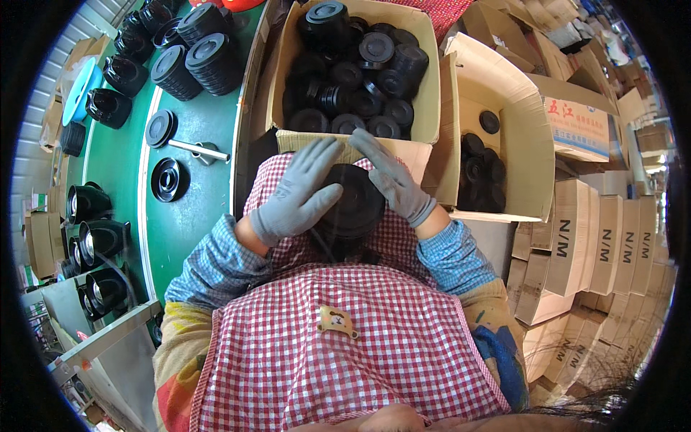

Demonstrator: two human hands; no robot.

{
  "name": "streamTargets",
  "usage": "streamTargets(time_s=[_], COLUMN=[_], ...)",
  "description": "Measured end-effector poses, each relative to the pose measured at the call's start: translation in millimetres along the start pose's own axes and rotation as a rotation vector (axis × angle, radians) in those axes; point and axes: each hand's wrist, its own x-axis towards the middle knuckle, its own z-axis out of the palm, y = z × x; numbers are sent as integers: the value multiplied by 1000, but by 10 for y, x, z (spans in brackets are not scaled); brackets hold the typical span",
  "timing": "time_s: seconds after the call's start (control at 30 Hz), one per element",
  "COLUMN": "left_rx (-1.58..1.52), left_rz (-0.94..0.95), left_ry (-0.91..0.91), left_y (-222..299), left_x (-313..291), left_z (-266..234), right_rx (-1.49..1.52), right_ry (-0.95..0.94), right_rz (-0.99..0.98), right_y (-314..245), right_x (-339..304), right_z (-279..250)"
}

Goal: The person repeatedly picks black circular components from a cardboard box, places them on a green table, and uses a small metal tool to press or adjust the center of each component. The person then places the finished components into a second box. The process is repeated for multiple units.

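Note:
A round black lid-like piece (351, 203) sits in my lap against the red checked apron, apparently on top of a stack; its lower part is in shadow. My left hand (296, 193), in a grey glove, is flat with fingers stretched out, its thumb over the piece's left edge. On the other side, my right hand (394, 181), gloved alike, has straight fingers slanting up and left beside the far right edge. Neither hand is wrapped around anything.
Ahead stands a cardboard box (433, 86) full of black lids; right of it, another box (536, 137) holds fewer. The green table (188, 234) on the left carries lid stacks (214, 65), a black ring (170, 179) and a white-handled tool (198, 150). Cartons (568, 237) are piled right.

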Motion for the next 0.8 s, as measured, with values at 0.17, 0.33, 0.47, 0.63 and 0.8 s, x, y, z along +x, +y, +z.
streamTargets(time_s=[0.17, 0.33, 0.47, 0.63, 0.8], left_rx=[-734, -69, -484, -260, -464], left_rz=[-390, -97, -140, -430, 209], left_ry=[-418, -645, -530, -836, -512], left_y=[-554, -409, -458, -348, -655], left_x=[221, 643, 694, 1077, 751], left_z=[123, -76, 167, 84, 279], right_rx=[-343, -599, -577, -667, -441], right_ry=[5, -187, -419, -329, -426], right_rz=[11, -227, -243, -362, -480], right_y=[-376, -250, -220, -197, 97], right_x=[-210, -79, 102, 103, 301], right_z=[296, -197, -44, 115, -250])
